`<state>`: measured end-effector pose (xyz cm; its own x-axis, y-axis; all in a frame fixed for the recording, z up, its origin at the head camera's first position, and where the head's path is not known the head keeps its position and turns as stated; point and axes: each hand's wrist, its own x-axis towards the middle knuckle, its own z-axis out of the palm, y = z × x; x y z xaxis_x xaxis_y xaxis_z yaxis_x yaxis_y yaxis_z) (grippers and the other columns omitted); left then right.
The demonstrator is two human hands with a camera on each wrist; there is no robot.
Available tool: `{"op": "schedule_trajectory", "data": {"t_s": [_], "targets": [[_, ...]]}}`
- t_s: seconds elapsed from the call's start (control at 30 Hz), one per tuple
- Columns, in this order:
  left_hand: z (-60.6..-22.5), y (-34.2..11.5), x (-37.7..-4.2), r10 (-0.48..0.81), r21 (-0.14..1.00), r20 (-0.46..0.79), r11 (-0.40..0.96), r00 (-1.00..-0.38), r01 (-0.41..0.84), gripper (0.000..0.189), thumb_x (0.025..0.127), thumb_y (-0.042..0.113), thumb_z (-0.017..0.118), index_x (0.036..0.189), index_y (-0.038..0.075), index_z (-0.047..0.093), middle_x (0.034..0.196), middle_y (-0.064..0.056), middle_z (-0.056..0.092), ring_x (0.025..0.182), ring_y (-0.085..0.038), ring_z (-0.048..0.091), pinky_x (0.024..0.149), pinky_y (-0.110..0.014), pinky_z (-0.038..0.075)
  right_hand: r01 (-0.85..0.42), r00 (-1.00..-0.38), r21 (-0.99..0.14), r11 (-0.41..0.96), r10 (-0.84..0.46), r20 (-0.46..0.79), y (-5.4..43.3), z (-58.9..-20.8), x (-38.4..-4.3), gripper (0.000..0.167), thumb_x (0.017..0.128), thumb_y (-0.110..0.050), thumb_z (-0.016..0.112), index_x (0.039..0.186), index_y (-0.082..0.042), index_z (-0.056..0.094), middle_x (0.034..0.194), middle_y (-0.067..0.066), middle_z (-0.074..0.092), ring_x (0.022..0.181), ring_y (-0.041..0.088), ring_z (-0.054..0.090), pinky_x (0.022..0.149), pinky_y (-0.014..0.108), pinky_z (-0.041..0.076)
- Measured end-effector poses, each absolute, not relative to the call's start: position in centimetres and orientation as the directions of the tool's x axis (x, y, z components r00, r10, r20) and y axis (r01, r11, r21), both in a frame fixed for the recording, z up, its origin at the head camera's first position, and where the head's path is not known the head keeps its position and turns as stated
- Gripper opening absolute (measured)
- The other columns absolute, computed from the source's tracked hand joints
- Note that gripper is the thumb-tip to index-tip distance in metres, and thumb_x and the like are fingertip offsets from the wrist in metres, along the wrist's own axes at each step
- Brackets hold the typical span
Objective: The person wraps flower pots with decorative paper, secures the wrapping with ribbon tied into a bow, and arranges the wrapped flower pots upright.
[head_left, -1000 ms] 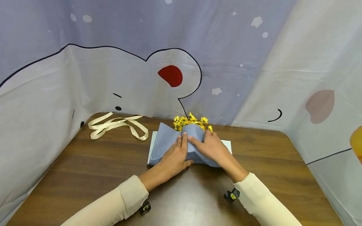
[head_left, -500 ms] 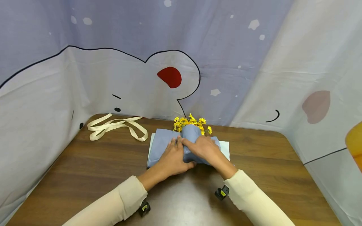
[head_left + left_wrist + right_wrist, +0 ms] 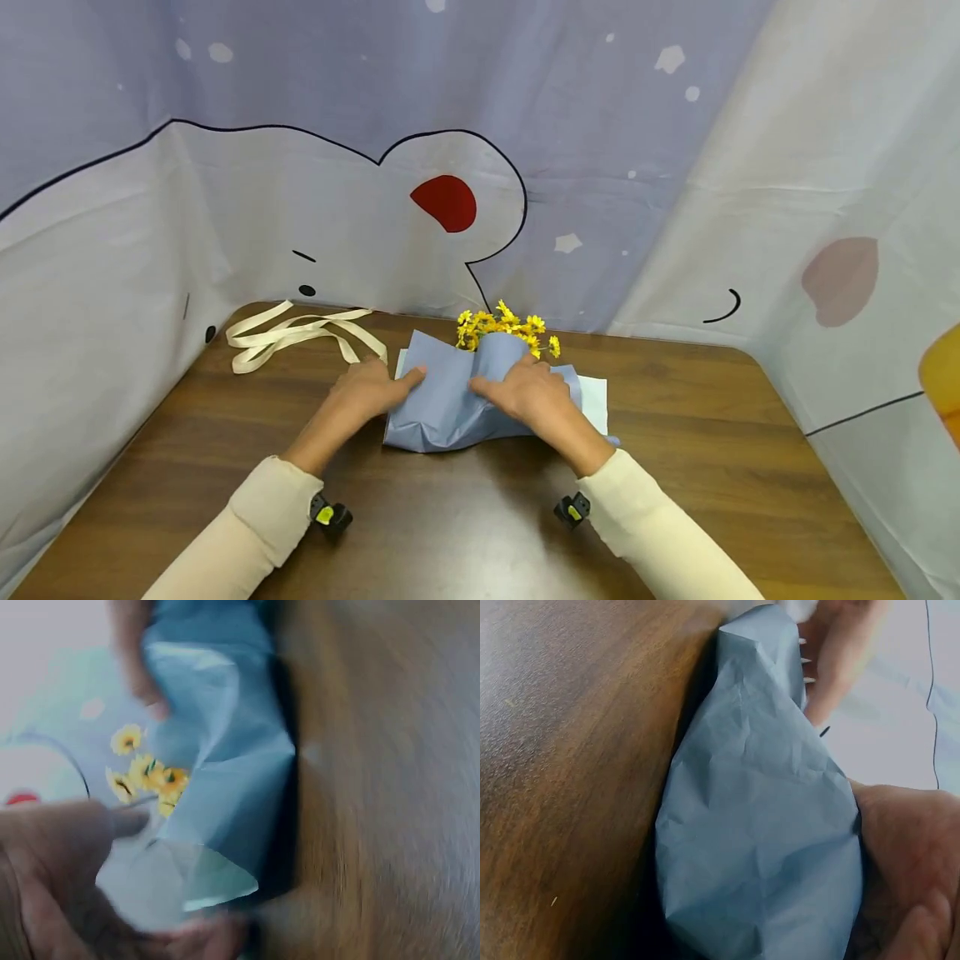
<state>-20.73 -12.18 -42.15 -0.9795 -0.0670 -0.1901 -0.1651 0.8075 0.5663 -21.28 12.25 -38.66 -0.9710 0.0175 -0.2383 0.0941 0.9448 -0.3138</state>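
Blue-grey wrapping paper (image 3: 442, 383) lies folded around a bunch of yellow flowers (image 3: 504, 323), whose heads show above its back edge; the stems are hidden. My right hand (image 3: 536, 396) grips the folded paper near the middle, thumb on its face. My left hand (image 3: 360, 393) is at the paper's left end, thumb over the edge and spread from the fingers. The left wrist view is blurred, with that hand (image 3: 60, 870) beside a pale sheet (image 3: 217, 877) under the blue-grey paper. In the right wrist view the paper (image 3: 757, 802) bulges and creases.
A loose cream ribbon (image 3: 300, 331) lies at the back left of the brown wooden table (image 3: 450, 517). A pale sheet (image 3: 595, 404) sticks out right of the wrapping. A printed curtain (image 3: 600, 167) stands behind the table and along its sides. Each wrist carries a small black camera (image 3: 572, 510).
My left hand has left the middle of the paper and moved left to its end. The paper's left part has lifted somewhat. My right hand has shifted slightly left and stays on the fold.
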Motion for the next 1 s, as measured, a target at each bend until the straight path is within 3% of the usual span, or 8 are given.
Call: {"op": "schedule_trajectory", "data": {"t_s": [0.07, 0.17, 0.3, 0.47, 0.57, 0.73, 0.83, 1.0], "targets": [[-42.4, -13.1, -21.2, -0.001, 0.674, -0.361, 0.690, -0.932, -0.262, 0.090, 0.102, 0.076, 0.065, 0.126, -0.011, 0.065, 0.105, -0.026, 0.078, 0.085, -0.037, 0.080, 0.074, -0.047, 0.069, 0.110, -0.966, -0.307, 0.945, 0.029, -0.258, 12.1, -38.5, -21.2, 0.120, 0.092, -0.079, 0.069, 0.160, 0.016, 0.041, 0.156, 0.037, 0.057, 0.143, 0.056, 0.059, 0.121, 0.064, 0.050], [-42.9, -13.3, -21.6, 0.107, 0.797, -0.487, 0.462, -0.867, -0.390, 0.062, 0.102, 0.052, 0.079, 0.120, -0.006, 0.068, 0.092, -0.013, 0.080, 0.072, -0.021, 0.078, 0.065, -0.035, 0.068, 0.125, -0.963, -0.305, 0.944, 0.042, -0.266, 12.0, -38.5, -21.1, 0.120, 0.091, -0.079, 0.071, 0.160, 0.014, 0.042, 0.157, 0.036, 0.056, 0.143, 0.057, 0.058, 0.121, 0.064, 0.050], [-43.4, -13.1, -22.1, 0.184, 0.875, -0.471, 0.218, -0.863, -0.431, 0.030, 0.105, 0.023, 0.075, 0.117, -0.003, 0.067, 0.091, -0.004, 0.077, 0.077, -0.014, 0.077, 0.069, -0.029, 0.066, 0.121, -0.962, -0.314, 0.942, 0.034, -0.271, 11.8, -38.5, -21.1, 0.115, 0.092, -0.075, 0.070, 0.158, 0.014, 0.044, 0.155, 0.036, 0.057, 0.142, 0.056, 0.059, 0.121, 0.063, 0.049], [-42.6, -12.5, -22.5, 0.258, 0.904, -0.394, -0.063, -0.882, -0.422, 0.013, 0.110, 0.010, 0.064, 0.117, 0.000, 0.060, 0.086, 0.000, 0.075, 0.075, -0.010, 0.077, 0.068, -0.024, 0.065, 0.120, -0.959, -0.300, 0.946, 0.032, -0.283, 11.6, -38.5, -21.3, 0.113, 0.092, -0.071, 0.070, 0.158, 0.015, 0.042, 0.155, 0.035, 0.057, 0.144, 0.055, 0.057, 0.123, 0.062, 0.048], [-42.0, -12.6, -22.4, 0.285, 0.910, -0.387, -0.039, -0.877, -0.414, 0.022, 0.112, 0.014, 0.061, 0.128, -0.001, 0.058, 0.091, 0.001, 0.076, 0.079, -0.010, 0.077, 0.071, -0.025, 0.065, 0.120, -0.959, -0.284, 0.951, 0.036, -0.283, 11.4, -39.3, -22.1, 0.114, 0.090, -0.073, 0.070, 0.159, 0.013, 0.042, 0.155, 0.034, 0.058, 0.142, 0.055, 0.058, 0.121, 0.062, 0.049], [-41.2, -13.9, -21.6, 0.343, 0.885, -0.465, 0.214, -0.816, -0.414, 0.052, 0.114, 0.039, 0.062, 0.151, 0.005, 0.048, 0.116, -0.007, 0.074, 0.099, -0.020, 0.075, 0.081, -0.037, 0.064, 0.147, -0.957, -0.265, 0.953, 0.069, -0.283, 11.5, -41.7, -23.9, 0.123, 0.085, -0.080, 0.073, 0.162, 0.009, 0.038, 0.156, 0.033, 0.057, 0.140, 0.056, 0.059, 0.116, 0.064, 0.052], [-41.1, -14.6, -20.9, 0.349, 0.868, -0.490, 0.284, -0.799, -0.408, 0.043, 0.112, 0.035, 0.066, 0.139, 0.002, 0.055, 0.108, -0.008, 0.077, 0.092, -0.021, 0.075, 0.076, -0.036, 0.064, 0.168, -0.953, -0.267, 0.949, 0.087, -0.290, 11.8, -42.4, -24.4, 0.126, 0.083, -0.082, 0.074, 0.162, 0.009, 0.037, 0.156, 0.033, 0.056, 0.139, 0.056, 0.058, 0.114, 0.065, 0.052], [-40.6, -14.4, -20.2, 0.303, 0.912, -0.410, 0.148, -0.860, -0.383, 0.009, 0.107, 0.006, 0.067, 0.111, 0.000, 0.063, 0.081, -0.003, 0.076, 0.068, -0.012, 0.073, 0.064, -0.027, 0.062, 0.168, -0.950, -0.280, 0.945, 0.079, -0.301, 12.0, -41.5, -24.1, 0.127, 0.082, -0.082, 0.074, 0.162, 0.009, 0.038, 0.154, 0.034, 0.056, 0.139, 0.057, 0.058, 0.113, 0.066, 0.052]]}}
